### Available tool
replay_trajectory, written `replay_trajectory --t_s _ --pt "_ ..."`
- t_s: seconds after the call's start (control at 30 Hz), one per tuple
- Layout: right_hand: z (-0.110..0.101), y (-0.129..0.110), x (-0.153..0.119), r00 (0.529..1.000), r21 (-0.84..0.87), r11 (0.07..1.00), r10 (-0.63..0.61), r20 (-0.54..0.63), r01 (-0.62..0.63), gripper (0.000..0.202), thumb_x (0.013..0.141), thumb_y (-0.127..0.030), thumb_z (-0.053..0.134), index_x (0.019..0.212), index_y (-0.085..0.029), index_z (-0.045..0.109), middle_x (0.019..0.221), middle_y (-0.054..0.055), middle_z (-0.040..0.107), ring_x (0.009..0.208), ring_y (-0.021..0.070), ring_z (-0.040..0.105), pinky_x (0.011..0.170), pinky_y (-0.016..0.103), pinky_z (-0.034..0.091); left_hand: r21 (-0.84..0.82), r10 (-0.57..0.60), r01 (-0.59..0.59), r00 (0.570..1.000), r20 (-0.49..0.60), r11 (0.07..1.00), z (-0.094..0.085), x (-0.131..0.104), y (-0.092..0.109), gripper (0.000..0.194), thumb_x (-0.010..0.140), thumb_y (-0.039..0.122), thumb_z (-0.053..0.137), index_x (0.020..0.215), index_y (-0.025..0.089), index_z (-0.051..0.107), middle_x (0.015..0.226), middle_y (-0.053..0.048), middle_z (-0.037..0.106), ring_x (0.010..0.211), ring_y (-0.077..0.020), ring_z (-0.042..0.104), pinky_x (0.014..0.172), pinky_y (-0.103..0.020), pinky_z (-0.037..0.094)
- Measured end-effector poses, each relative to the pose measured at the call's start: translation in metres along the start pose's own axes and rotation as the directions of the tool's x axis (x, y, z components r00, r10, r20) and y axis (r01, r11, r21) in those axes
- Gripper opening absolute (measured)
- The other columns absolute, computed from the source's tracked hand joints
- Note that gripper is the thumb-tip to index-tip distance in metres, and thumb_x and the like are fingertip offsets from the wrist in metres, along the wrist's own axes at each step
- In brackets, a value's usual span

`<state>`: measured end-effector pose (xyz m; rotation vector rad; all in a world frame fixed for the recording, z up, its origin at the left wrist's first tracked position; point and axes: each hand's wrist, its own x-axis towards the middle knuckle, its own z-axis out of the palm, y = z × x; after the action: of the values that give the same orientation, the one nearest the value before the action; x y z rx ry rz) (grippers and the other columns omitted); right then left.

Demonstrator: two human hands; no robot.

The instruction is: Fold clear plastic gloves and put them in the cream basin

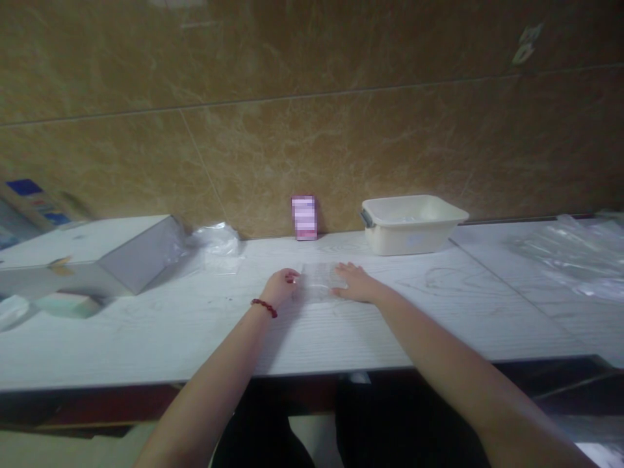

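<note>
A clear plastic bag (316,281) lies flat on the white table in front of me, between my two hands. At its left edge, my left hand (281,287) has its fingers curled together and pinches the plastic. A dark red bead bracelet (264,307) circles the left wrist. My right hand (358,284) rests on the bag's right side, fingers spread and laid flat. Whether anything is inside the bag I cannot tell.
A cream plastic tub (412,234) with a grey handle stands back right. A phone (305,218) leans against the tiled wall. Left are a white box (117,257), crumpled clear plastic (217,244) and a pale green block (71,304). More clear plastic bags (575,253) lie far right.
</note>
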<state>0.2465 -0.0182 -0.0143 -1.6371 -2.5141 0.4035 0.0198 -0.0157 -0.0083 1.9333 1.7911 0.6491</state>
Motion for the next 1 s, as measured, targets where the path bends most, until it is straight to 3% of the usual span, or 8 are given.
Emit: replay_trajectory --t_s 0.2,0.3,0.4,0.43,0.53,0.7,0.87,1.0 --pt "-0.005 0.006 -0.002 0.998 0.027 0.999 -0.039 0.043 0.038 0.092 0.059 -0.07 0.036 0.129 -0.012 0.02 0.135 0.009 0.014 0.123 0.028 0.006 0.099 0.039 0.009 0.082 0.041 -0.045 0.998 0.057 0.996 -0.003 0.002 -0.003 0.031 0.064 0.012 0.05 0.094 0.012 0.058 0.086 -0.005 0.063 0.077 -0.013 0.057 0.072 -0.02 0.042" --pt "-0.006 0.009 -0.004 0.996 0.032 0.998 -0.059 0.059 0.057 0.095 0.058 -0.071 0.036 0.13 -0.012 0.018 0.135 0.009 0.014 0.123 0.0271 0.004 0.099 0.038 0.008 0.205 0.142 -0.131 0.989 -0.041 0.97 -0.004 0.001 -0.001 0.031 0.065 0.014 0.048 0.094 0.013 0.058 0.088 -0.006 0.062 0.083 -0.0155 0.055 0.078 -0.024 0.04" --pt "-0.006 0.01 -0.004 0.996 0.028 0.998 -0.06 0.065 0.059 0.096 0.057 -0.072 0.036 0.13 -0.013 0.017 0.135 0.009 0.013 0.123 0.0268 0.003 0.099 0.038 0.008 0.354 0.357 -0.283 0.919 -0.164 0.892 0.0 -0.003 0.01 0.028 0.071 0.017 0.044 0.095 0.013 0.057 0.099 -0.009 0.057 0.096 -0.0175 0.049 0.087 -0.029 0.034" --pt "-0.005 0.01 -0.003 0.996 0.024 0.998 -0.059 0.065 0.058 0.096 0.057 -0.072 0.036 0.13 -0.013 0.017 0.136 0.009 0.013 0.123 0.0268 0.002 0.099 0.038 0.007 0.377 0.43 -0.351 0.891 -0.147 0.857 0.004 -0.005 0.014 0.029 0.074 0.02 0.041 0.098 0.013 0.056 0.102 -0.009 0.055 0.098 -0.0173 0.047 0.088 -0.029 0.033" --pt "-0.004 0.009 -0.003 0.996 0.009 0.999 -0.053 0.072 0.053 0.097 0.057 -0.072 0.035 0.131 -0.013 0.015 0.136 0.009 0.011 0.123 0.027 0.002 0.099 0.038 0.007 0.4 0.556 -0.523 0.83 0.041 0.752 0.018 -0.01 0.027 0.038 0.081 0.032 0.033 0.111 0.014 0.046 0.112 -0.009 0.05 0.105 -0.0184 0.042 0.092 -0.035 0.028" --pt "-0.006 0.006 -0.005 0.995 -0.033 0.999 -0.014 0.101 0.017 0.094 0.058 -0.073 0.033 0.131 -0.018 0.011 0.137 0.006 0.007 0.123 0.0282 -0.001 0.097 0.046 0.003 0.464 0.503 -0.546 0.834 0.226 0.698 0.033 -0.017 0.025 0.056 0.079 0.05 0.023 0.125 0.019 0.029 0.13 -0.009 0.029 0.119 -0.0247 0.024 0.094 -0.045 0.019" --pt "-0.012 0.012 -0.009 0.982 -0.096 0.994 0.077 0.175 -0.06 0.09 0.057 -0.072 0.034 0.13 -0.028 0.004 0.137 0.0 0.0 0.122 0.0324 -0.006 0.088 0.061 0.0 0.491 0.422 -0.489 0.872 0.248 0.721 0.03 -0.02 0.02 0.061 0.076 0.059 0.017 0.127 0.025 0.023 0.134 -0.008 0.021 0.12 -0.0264 0.019 0.094 -0.046 0.013" --pt "-0.018 0.023 -0.015 0.971 -0.139 0.98 0.163 0.174 -0.139 0.082 0.06 -0.069 0.036 0.129 -0.032 0.011 0.137 0.002 0.002 0.121 0.0356 -0.004 0.084 0.065 0.003 0.468 0.405 -0.482 0.876 0.26 0.741 0.028 -0.021 0.023 0.061 0.076 0.059 0.018 0.127 0.026 0.023 0.134 -0.007 0.02 0.121 -0.0271 0.017 0.095 -0.046 0.011"
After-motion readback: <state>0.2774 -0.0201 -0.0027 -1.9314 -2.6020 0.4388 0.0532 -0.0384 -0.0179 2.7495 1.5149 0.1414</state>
